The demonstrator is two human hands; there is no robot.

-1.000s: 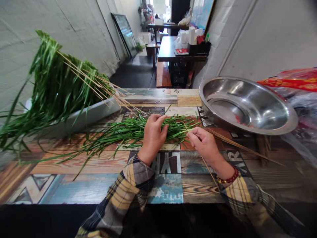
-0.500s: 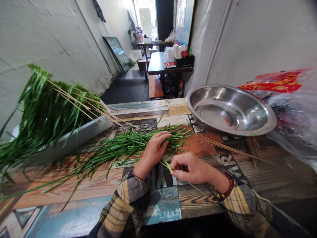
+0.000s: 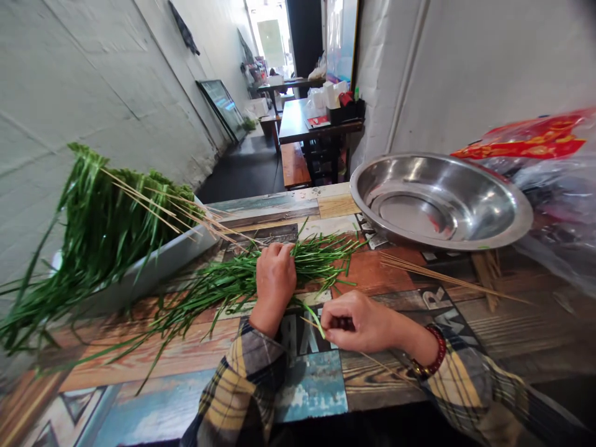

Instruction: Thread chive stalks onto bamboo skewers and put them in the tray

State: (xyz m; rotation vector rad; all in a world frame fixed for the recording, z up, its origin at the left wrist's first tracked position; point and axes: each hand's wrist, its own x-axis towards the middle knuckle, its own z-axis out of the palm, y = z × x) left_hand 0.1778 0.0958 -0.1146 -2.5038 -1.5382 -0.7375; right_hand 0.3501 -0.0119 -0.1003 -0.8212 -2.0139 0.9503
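Observation:
Long green garlic chives (image 3: 223, 273) lie in a loose pile across the middle of the table. My left hand (image 3: 275, 279) rests on that pile, its fingers curled down into the stalks; their tips are hidden. Lower and to the right, my right hand (image 3: 361, 320) pinches a thin bamboo skewer (image 3: 379, 361), whose shaft runs back beneath the palm towards the wrist. At the pinch, one pale green chive stalk (image 3: 313, 315) meets the skewer's tip and stretches back towards my left hand. Whether the skewer pierces it I cannot tell.
A grey-white tray (image 3: 153, 264) at left holds skewered chives (image 3: 125, 217), their bare sticks pointing right. At right stands a steel basin (image 3: 447, 239), with loose skewers (image 3: 433, 279) before it and plastic bags (image 3: 559, 186) beyond. Another table (image 3: 295, 118) stands farther back.
My left hand has moved left along the chive pile, and its fingers have curled down. My right hand keeps its pinch at nearly the same place. The view has shifted slightly.

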